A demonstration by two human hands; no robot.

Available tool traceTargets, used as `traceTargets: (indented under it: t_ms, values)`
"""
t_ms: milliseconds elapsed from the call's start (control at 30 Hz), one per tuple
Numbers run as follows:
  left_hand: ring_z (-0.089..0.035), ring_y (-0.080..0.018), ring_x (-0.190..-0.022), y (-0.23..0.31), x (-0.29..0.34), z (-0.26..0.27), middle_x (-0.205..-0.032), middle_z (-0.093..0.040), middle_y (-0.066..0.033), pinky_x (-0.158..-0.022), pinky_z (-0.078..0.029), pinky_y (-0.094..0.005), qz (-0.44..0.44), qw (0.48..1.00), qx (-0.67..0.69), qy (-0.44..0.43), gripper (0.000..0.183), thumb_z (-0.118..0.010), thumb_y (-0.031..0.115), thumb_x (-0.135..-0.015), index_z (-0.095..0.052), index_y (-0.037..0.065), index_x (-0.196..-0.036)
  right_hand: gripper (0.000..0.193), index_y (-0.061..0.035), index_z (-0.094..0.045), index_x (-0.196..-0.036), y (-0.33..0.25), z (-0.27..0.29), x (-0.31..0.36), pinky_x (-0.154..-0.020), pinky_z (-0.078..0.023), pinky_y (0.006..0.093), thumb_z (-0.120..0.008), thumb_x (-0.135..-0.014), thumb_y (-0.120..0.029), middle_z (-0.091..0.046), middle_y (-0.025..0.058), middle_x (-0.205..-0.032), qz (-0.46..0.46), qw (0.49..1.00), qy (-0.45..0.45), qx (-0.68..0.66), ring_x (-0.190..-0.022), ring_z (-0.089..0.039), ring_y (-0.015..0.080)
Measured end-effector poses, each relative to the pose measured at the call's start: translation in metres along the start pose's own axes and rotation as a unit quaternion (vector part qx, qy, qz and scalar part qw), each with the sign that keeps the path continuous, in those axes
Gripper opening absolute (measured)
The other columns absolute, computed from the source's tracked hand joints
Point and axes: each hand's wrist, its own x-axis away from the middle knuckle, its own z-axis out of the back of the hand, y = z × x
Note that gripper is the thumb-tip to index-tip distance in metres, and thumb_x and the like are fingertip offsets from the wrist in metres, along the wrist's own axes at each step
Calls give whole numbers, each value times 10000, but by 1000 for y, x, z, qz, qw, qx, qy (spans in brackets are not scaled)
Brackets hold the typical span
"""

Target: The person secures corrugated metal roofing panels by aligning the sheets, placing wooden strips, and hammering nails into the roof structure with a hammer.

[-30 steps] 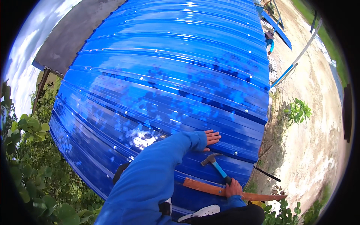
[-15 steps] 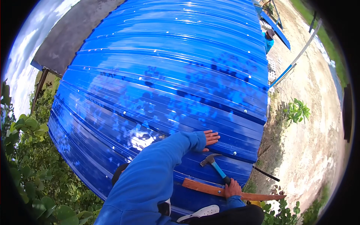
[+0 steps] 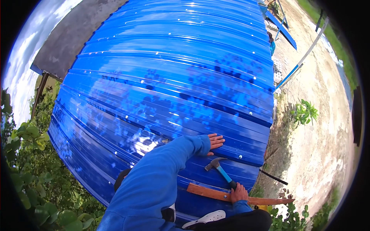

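My left hand (image 3: 216, 143) lies flat on the blue ribbed metal roof (image 3: 162, 96), fingers stretched out and holding nothing. Just nearer to me, a claw hammer (image 3: 224, 174) with a blue and black handle points its dark head toward that hand. The end of its grip is in my right hand (image 3: 239, 193), whose fingers are closed round it above a reddish-brown wooden strip (image 3: 208, 191). This strip lies along the roof's near part and sticks out past the right edge. Part of the strip is hidden under my right hand.
A white perforated shoe (image 3: 206, 218) rests on the roof near me. Screws dot the ribs. Beyond the right edge lie sandy ground (image 3: 320, 115), a small green plant (image 3: 305, 112) and a leaning pole (image 3: 304, 59). Leafy bushes (image 3: 34, 169) border the left edge. A partly hidden person (image 3: 272, 45) is at far right.
The view has shifted very slightly. The person beyond the far right edge is now more hidden by the roof. Both my hands and the hammer keep their places.
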Motion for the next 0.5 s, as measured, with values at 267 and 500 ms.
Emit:
traceTargets:
  t_ms: [267,500]
  values:
    - [8,-246,-1523,-2,1,-5,-1646,-60,-111,-1239,-8,-430,0,1000,0,6,741,-464,428,-980,-180,46,-1549,562,-53,-505,-1253,-2,1,-1,-689,-467,440,-724,-788,-279,-578,115,-969,5,1000,2,2,-847,-595,311]
    - [-14,-252,-1522,-3,0,-9,-1642,-89,-118,-1239,-24,-436,-11,999,4,40,737,-483,422,-972,-209,42,-1541,565,-53,-505,-1251,-1,2,-1,-679,-468,441,-728,-788,-288,-575,110,-958,3,1000,-1,6,-842,-596,309]
